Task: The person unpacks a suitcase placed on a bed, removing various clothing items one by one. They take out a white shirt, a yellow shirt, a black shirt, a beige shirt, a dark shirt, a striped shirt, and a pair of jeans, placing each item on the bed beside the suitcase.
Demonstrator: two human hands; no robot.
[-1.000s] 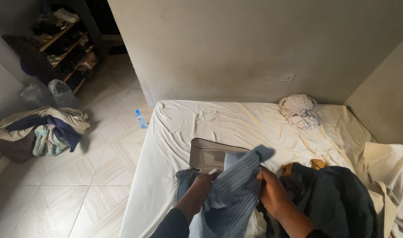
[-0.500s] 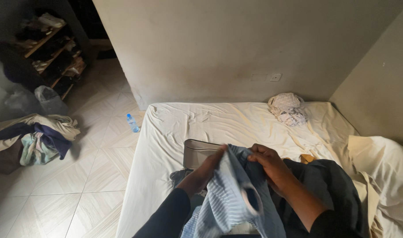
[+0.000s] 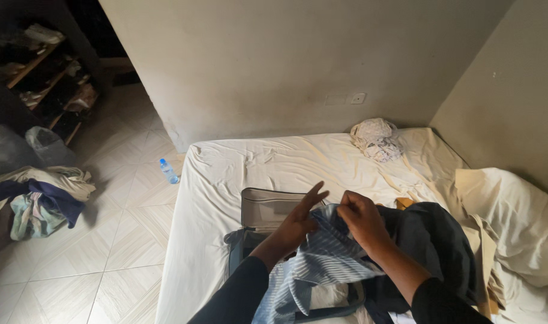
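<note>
Head view, hands (image 3: 331, 222) gripping striped shirt (image 3: 322, 264), lower part cut off

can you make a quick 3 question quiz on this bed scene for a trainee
1. True or false: both hands grip the blue striped shirt.
2. What stands on the floor beside the mattress? A) water bottle B) lamp C) shoe
3. What lies crumpled at the far end of the mattress by the wall?

Key:
1. True: left hand and right hand pinch it.
2. A, the water bottle.
3. A pale bundle of cloth.
</note>
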